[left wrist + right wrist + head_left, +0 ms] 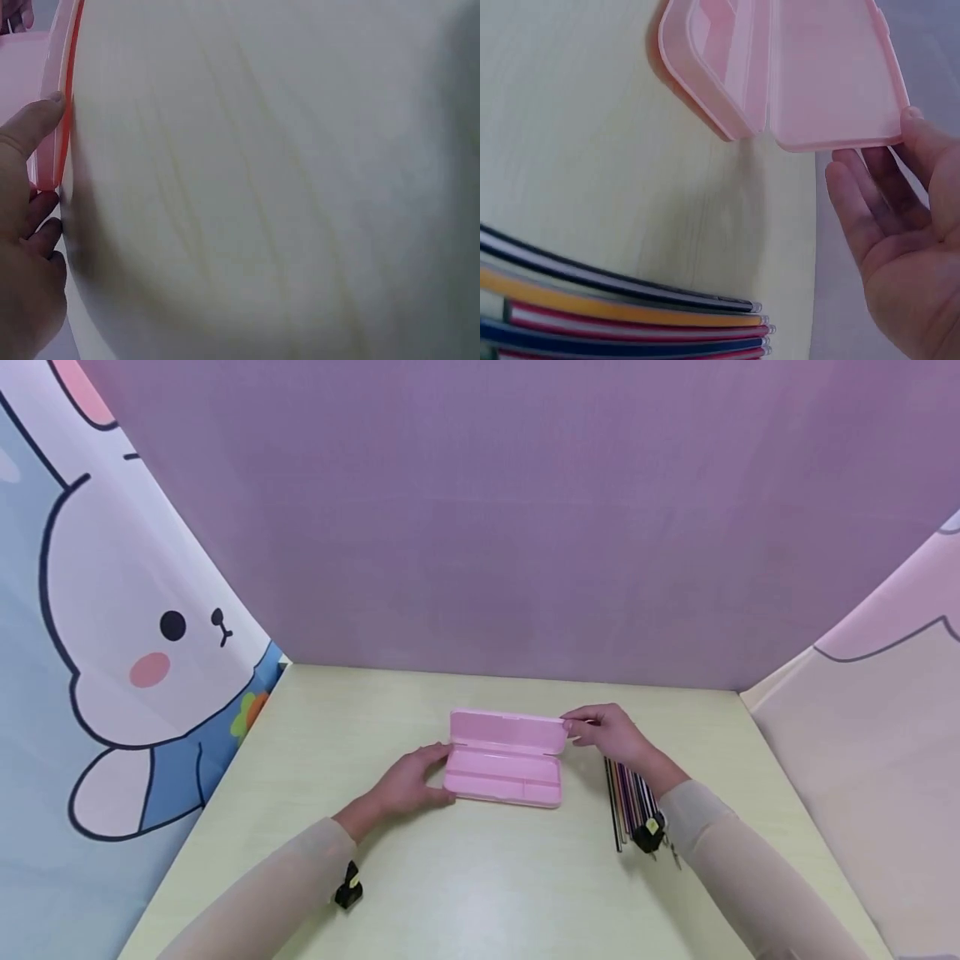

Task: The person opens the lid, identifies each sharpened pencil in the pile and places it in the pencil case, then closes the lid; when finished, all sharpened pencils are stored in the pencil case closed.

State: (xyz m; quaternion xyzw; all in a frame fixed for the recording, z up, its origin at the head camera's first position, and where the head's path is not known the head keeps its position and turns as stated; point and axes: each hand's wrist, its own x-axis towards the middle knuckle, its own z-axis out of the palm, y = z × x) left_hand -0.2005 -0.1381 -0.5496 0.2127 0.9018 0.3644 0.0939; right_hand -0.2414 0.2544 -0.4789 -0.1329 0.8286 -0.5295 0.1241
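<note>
A pink plastic pencil case [487,763] lies open on the table, its lid [506,731] raised at the back on a hinge. Divided compartments show inside, with nothing in them. At the case's left end my left hand [405,783] holds it, thumb at the front edge and fingers round the end. My right hand [615,735] pinches the lid's upper right corner; the right wrist view shows the thumb [913,124] on the lid's edge and the fingers behind it. Several coloured pencils [624,802] lie side by side beneath my right wrist, partly hidden by it.
The pale wood-look table [495,877] ends at a purple backdrop [517,527]. A cloth with a cartoon rabbit [127,635] hangs on the left, and another printed cloth [885,752] on the right. Small black devices [348,889] sit at both wrists.
</note>
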